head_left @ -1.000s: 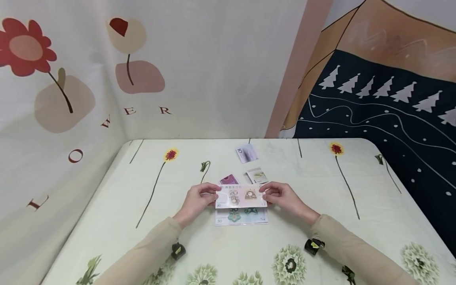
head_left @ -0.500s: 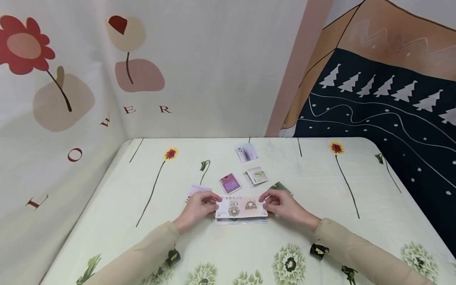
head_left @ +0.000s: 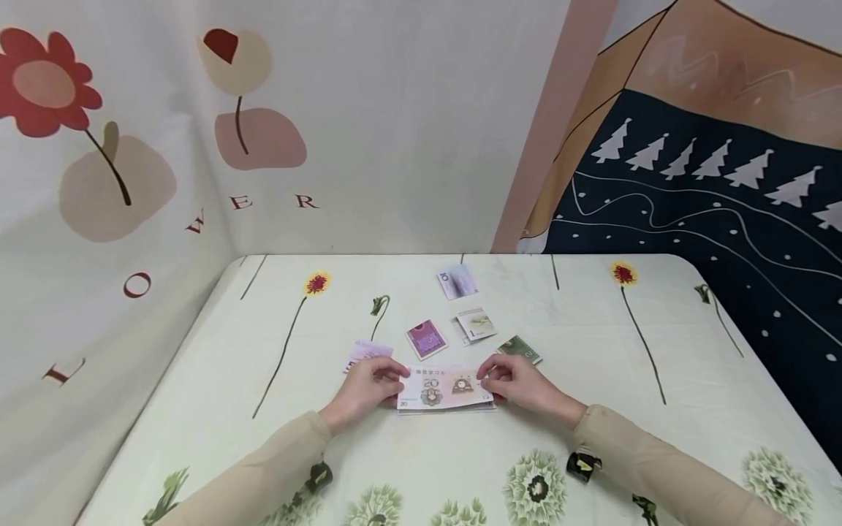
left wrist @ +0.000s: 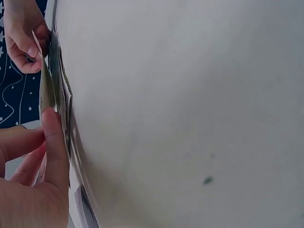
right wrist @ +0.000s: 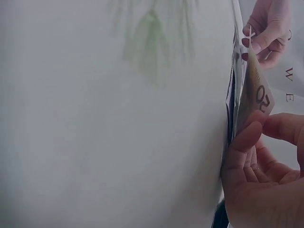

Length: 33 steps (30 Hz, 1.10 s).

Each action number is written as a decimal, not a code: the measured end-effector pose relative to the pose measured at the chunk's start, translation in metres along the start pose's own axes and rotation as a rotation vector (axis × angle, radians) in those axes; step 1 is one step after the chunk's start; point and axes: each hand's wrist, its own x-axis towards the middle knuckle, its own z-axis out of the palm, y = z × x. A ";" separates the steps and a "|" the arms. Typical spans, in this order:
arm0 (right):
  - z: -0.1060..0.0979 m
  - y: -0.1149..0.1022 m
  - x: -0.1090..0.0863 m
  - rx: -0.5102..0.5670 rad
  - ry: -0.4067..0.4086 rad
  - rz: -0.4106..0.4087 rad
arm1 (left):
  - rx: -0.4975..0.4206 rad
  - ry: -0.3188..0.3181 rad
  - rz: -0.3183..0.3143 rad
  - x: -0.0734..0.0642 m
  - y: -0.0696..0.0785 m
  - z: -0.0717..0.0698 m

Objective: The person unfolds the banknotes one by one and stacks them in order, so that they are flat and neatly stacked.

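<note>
Between my hands is a pinkish play banknote point(head_left: 445, 388) marked 20. My left hand point(head_left: 365, 387) pinches its left end and my right hand point(head_left: 522, 385) pinches its right end. In the left wrist view the banknote point(left wrist: 46, 88) stands slightly apart from a small stack of notes point(left wrist: 61, 80) on the table. From the head, only the lower edge of that stack point(head_left: 447, 412) shows under the pinched note. The right wrist view shows the number on the banknote point(right wrist: 256, 92) close to my thumb and finger.
Beyond my hands lie several smaller notes: a pale purple one point(head_left: 368, 351), a magenta one point(head_left: 427, 340), a folded one marked 1 point(head_left: 475, 324), a green one point(head_left: 520, 348) and a violet one marked 10 point(head_left: 457, 281). A flowered cloth covers the table point(head_left: 263, 453).
Both hands have drawn the 20 note toward me and lower, so it now covers nearly all of the 50 note beneath. The smaller notes behind have come into view.
</note>
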 end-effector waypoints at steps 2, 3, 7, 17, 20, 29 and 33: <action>0.000 0.000 0.001 -0.010 -0.001 0.007 | -0.003 -0.007 -0.009 0.000 0.000 0.000; 0.000 0.000 0.001 -0.016 -0.001 0.009 | -0.004 -0.011 -0.012 0.000 0.000 0.000; 0.000 0.001 0.001 -0.034 0.002 0.008 | -0.005 -0.021 -0.019 0.000 0.000 0.001; 0.000 0.001 0.004 -0.169 0.022 -0.010 | 0.009 -0.006 -0.033 0.002 -0.002 0.002; -0.001 0.001 0.006 -0.235 0.036 -0.035 | 0.021 -0.002 -0.039 0.003 -0.002 0.002; 0.002 -0.003 0.007 -0.288 0.033 -0.063 | 0.057 -0.024 -0.049 0.006 -0.001 0.000; 0.002 -0.004 0.007 -0.296 0.035 -0.062 | 0.069 -0.036 -0.061 0.007 -0.001 -0.001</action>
